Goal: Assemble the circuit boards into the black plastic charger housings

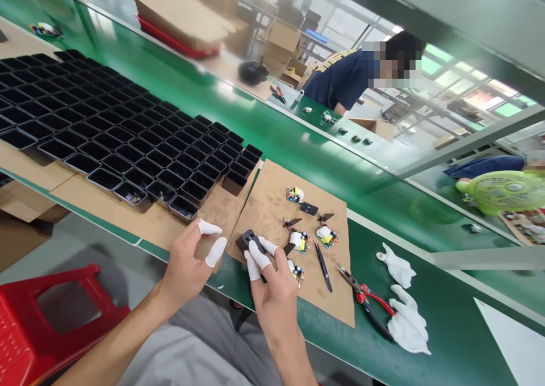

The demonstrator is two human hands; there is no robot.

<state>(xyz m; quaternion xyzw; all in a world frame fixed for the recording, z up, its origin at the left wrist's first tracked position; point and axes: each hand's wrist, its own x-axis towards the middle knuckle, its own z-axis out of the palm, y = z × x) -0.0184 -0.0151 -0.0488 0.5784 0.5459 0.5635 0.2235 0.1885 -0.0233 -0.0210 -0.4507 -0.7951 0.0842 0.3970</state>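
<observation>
My right hand [272, 286], with white finger cots on its fingertips, pinches a small black plastic case [248, 242] above the cardboard sheet [272, 204]. A little to the left of the case, my left hand [187, 264] hovers with thumb and forefinger in white cots spread apart and nothing between them. Small circuit boards [300, 241] and black cover pieces [309, 208] lie on the cardboard just beyond my right hand. Black tweezers [323, 267] lie beside them.
A large tray of black plastic cases [106, 130] fills the left of the bench. Red-handled cutters [366, 298] and white gloves [404, 312] lie on the green mat at right. A red stool [38, 323] stands below left. Another person [349, 79] works across the green conveyor.
</observation>
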